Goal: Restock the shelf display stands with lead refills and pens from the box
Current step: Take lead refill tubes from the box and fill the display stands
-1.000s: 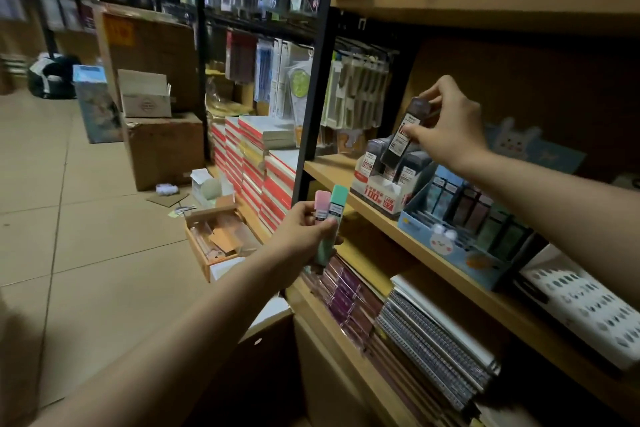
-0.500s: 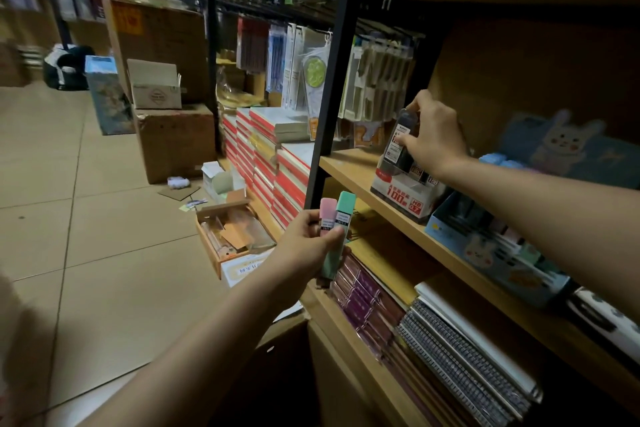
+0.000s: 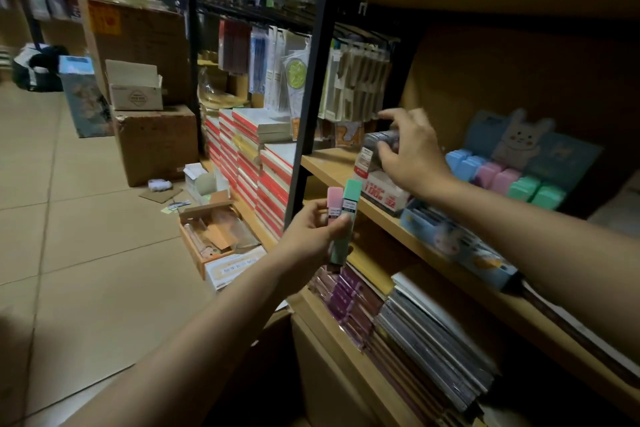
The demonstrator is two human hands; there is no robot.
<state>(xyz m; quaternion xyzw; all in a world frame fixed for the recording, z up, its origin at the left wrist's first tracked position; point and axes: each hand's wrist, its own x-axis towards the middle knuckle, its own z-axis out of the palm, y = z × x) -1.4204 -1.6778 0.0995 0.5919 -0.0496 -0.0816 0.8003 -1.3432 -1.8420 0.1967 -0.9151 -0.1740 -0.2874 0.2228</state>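
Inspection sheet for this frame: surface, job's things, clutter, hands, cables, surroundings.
Surface: wooden shelf bearing two display stands.
Job's things: pink refill case and green refill case; dark refill cases in the white stand.
Clutter: open tray and cardboard scraps on the floor.
Hands: left hand grips both pastel cases; right hand at the dark cases, grip unclear.
Cables: nothing seen.
Surroundings: stacked cardboard boxes, hanging packets.

My right hand (image 3: 412, 152), which had pinched a dark refill case above the white display stand (image 3: 384, 192), lowered it among the grey cases (image 3: 381, 142) there; my fingers spread over them. My view shifted, revealing pastel cases (image 3: 502, 178).
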